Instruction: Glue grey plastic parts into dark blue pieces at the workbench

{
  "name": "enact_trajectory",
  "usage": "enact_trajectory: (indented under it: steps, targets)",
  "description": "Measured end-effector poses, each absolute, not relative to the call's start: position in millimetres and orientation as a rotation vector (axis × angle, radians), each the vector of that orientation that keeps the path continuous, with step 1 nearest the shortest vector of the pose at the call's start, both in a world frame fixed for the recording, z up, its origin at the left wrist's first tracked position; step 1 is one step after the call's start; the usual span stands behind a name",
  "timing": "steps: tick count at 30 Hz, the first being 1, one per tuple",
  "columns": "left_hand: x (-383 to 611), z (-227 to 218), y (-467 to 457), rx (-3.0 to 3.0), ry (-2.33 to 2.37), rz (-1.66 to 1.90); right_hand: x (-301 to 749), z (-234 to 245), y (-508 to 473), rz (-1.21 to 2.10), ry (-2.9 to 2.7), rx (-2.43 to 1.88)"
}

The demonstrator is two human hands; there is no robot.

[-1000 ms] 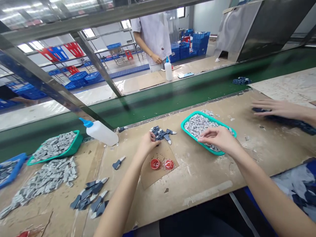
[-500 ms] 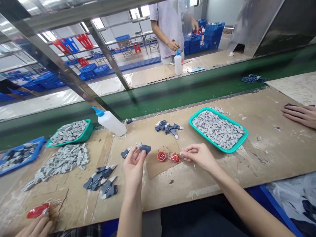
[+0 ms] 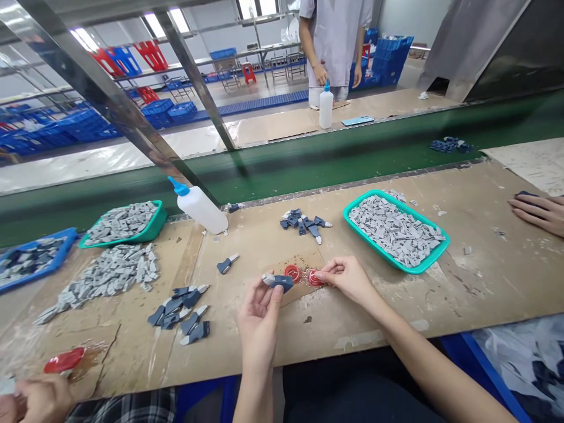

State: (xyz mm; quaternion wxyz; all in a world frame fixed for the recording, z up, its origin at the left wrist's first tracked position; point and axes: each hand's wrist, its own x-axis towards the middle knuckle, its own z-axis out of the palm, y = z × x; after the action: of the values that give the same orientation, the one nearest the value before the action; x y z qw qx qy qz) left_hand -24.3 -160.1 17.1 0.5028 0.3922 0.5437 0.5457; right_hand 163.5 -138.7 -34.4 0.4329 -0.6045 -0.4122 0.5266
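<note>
Factory light falls across a long, scarred workbench [image 3: 476, 200], with a green conveyor belt [image 3: 335, 158] running behind it. A slanted steel frame bar [image 3: 194, 76] cuts across the upper part of the frame, partly blocking the view of stacked blue crates [image 3: 167, 113] at the upper left. Beyond the belt, a person in a white coat [image 3: 332, 41] stands at a second bench, near a white glue bottle [image 3: 326, 107].

At lower centre, the left hand [image 3: 258, 329] curls its fingers [image 3: 264, 305] around a dark blue-and-grey moulded piece [image 3: 279, 282], holding it just off a cardboard sheet [image 3: 304, 258]. The right hand [image 3: 348, 279] comes in from the lower right, with its thumb and forefinger [image 3: 328, 276] pinched closed beside a red cap [image 3: 314, 278] (anything between them is too small to tell). A second red cap [image 3: 292, 272] sits just to its left.

Above them lie a loose cluster of dark pieces [image 3: 302, 222] and a teal tray [image 3: 382, 250] heaped with grey pieces [image 3: 394, 231]. A similar white bottle [image 3: 201, 207] with a blue nozzle lies tilted at the bench's far edge. To the left are a spilled grey pile [image 3: 108, 273] and a blue tray [image 3: 66, 242]. A co-worker's hand [image 3: 44, 399] shows at the lower left, and another hand [image 3: 540, 212] rests at the right edge.
</note>
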Motion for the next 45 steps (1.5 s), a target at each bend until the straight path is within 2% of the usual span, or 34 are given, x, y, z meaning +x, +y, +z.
enact_trajectory:
  steps: [14, 20, 33, 41, 43, 45]
  targets:
    - [4.9, 3.1, -164.6, 0.986, 1.137, 1.283, 176.0, 10.2, -154.8, 1.699, -0.667, -1.209]
    - [15.0, 8.1, -166.5, 1.045, 1.062, 1.26, 173.1, 24.2, -160.7, 1.697, -0.731, -1.16]
    - [14.6, 3.7, -171.9, 1.166, 1.083, 1.218, 175.8, 12.8, -161.3, 1.751, -1.029, -1.219]
    - [21.9, 12.8, -161.4, 1.006, 1.115, 1.096, 180.1, 28.7, -160.4, 1.675, -1.158, -1.234]
    - [20.8, 17.5, -157.4, 1.002, 1.127, 1.107, 195.1, 30.9, -151.9, 1.464, -1.27, -1.351]
    - [11.9, 20.9, -151.6, 1.007, 1.155, 1.152, 222.7, 30.3, -137.0, 1.02, -1.364, -1.612]
